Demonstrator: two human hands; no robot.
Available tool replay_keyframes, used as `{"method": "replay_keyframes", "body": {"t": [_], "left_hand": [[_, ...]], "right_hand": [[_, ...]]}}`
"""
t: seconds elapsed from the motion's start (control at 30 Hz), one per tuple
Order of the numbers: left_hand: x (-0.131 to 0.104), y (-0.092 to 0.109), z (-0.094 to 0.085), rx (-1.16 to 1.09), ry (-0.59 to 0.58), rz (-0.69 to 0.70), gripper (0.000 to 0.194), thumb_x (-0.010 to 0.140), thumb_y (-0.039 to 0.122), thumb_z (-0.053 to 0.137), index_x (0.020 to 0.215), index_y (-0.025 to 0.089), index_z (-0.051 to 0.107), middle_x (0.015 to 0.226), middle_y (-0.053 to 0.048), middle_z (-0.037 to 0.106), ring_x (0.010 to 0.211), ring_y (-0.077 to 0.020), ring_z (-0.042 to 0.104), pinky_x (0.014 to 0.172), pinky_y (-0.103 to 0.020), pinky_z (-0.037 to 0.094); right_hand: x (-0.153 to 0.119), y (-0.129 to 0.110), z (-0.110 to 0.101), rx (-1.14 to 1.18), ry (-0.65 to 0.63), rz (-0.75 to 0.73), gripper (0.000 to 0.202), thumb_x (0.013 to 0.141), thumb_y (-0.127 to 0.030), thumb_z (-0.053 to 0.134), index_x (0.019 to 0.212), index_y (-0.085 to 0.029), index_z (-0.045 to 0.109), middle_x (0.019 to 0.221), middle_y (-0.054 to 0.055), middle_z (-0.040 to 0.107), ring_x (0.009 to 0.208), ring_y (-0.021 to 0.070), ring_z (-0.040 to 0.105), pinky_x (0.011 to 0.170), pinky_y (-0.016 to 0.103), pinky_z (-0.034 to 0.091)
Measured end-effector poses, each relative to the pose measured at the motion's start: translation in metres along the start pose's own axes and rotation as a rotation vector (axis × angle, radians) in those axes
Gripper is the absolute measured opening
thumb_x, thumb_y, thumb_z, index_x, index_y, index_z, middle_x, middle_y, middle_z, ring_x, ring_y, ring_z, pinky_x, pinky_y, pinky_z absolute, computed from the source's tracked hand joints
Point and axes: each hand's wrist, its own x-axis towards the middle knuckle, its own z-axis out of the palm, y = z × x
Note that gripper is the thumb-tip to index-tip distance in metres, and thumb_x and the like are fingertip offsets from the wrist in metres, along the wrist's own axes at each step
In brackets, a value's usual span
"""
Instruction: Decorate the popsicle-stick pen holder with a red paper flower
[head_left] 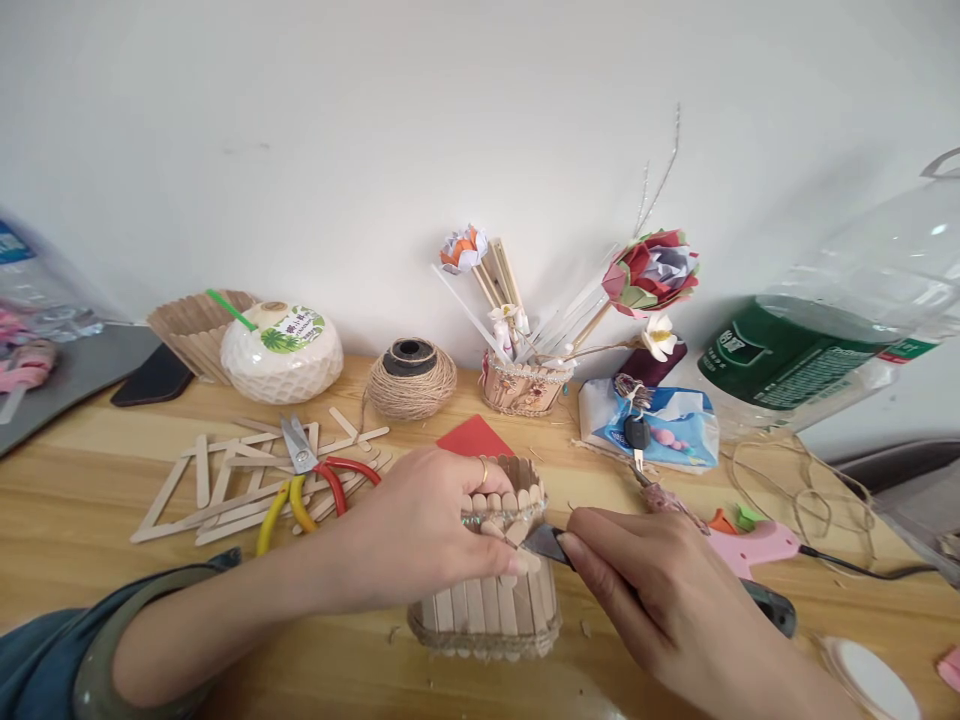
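A small container made of craft sticks (487, 608) stands on the table in front of me, with twine round its base and a shiny trim below its rim. My left hand (450, 520) is closed on its upper edge, fingers inside and thumb outside over small rounded stick pieces. In my right hand (667, 580) is a utility knife (547, 543), its blade pointing left. The blade tip meets the stick pieces beside my left thumb; whether it cuts into them I cannot tell. The knife's dark rear end (772, 606) shows behind my hand.
Loose craft sticks (225, 490) and scissors (304, 460) lie left. Behind stand a twine spool (411, 380), a white coconut (281, 355) with a straw, and a flower basket (525, 388). At right are a pink glue gun (754, 547), a tissue pack (675, 425) and a large bottle (810, 350).
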Motion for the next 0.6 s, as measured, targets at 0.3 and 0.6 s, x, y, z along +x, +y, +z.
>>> {"method": "replay_keyframes", "body": {"t": [0.3,0.6], "left_hand": [[-0.0005,-0.0023,-0.0011,0.038,-0.008,0.019,0.016,0.07,0.031,0.065,0.074,0.016,0.06,0.069,0.002,0.057,0.066,-0.0143,0.049,0.057,-0.024,0.037],[-0.001,-0.0027,-0.001,0.09,0.031,0.023,0.019,0.072,0.034,0.064,0.08,0.016,0.064,0.075,0.0,0.063,0.072,-0.0178,0.055,0.064,-0.027,0.043]], "right_hand": [[0.0053,0.008,-0.0016,0.73,-0.226,0.23,0.044,0.097,-0.049,0.027,0.064,-0.022,0.037,0.054,-0.005,0.039,0.049,0.0105,0.039,0.046,0.023,0.03],[0.0021,0.0085,0.0005,-0.004,0.225,-0.171,0.023,0.096,-0.019,0.036,0.081,-0.016,0.054,0.064,0.001,0.055,0.052,0.0131,0.046,0.049,0.027,0.031]]}}
